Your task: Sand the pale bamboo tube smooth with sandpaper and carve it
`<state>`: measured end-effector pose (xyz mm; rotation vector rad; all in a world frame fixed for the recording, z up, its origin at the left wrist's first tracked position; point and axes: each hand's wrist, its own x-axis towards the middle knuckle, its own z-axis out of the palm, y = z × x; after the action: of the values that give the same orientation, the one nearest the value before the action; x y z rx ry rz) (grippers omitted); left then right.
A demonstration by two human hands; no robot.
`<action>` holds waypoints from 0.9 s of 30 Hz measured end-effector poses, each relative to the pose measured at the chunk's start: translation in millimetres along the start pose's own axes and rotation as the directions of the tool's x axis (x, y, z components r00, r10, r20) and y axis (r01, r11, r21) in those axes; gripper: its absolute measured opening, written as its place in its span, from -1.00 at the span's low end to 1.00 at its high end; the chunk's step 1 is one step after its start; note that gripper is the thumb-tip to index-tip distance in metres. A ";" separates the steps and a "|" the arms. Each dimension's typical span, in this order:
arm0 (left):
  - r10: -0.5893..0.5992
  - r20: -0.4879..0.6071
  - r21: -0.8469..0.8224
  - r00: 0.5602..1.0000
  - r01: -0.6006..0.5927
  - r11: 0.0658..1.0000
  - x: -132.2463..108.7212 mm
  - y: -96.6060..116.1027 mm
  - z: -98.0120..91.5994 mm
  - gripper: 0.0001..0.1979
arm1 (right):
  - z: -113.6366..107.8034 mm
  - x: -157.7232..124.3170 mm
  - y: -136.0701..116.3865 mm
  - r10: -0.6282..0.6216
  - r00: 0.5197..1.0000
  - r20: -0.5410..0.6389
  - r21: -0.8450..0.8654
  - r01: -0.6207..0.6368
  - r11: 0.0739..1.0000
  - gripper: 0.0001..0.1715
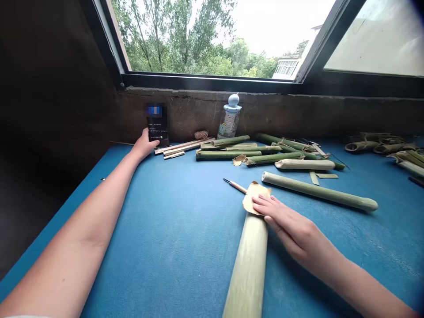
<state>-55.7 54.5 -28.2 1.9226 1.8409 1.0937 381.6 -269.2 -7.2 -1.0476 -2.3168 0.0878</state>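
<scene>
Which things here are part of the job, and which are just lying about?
Part of the job:
- right hand
- papery sheath
- bamboo stalk

Just lying about:
- phone
- water bottle
- ball of twine
- pencil

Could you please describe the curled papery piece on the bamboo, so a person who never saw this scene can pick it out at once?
On the blue felt table, find the thick pale-green bamboo tube nearest the person. Its far end carries a curled tan papery sheath under the right hand. Unlike the small tan scrap among the green bamboo stalks behind, it touches the hand.
</scene>
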 end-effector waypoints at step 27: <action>0.174 -0.072 0.139 0.982 -0.163 0.977 -13.2 12.0 -2.5 -0.15 | 1.5 1.6 -21.5 -0.203 0.956 0.214 0.257 0.145 0.955 -0.52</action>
<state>-47.3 39.5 -23.1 2.1748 1.8648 1.1460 365.7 -282.6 -1.4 -0.7402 -2.5260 0.4336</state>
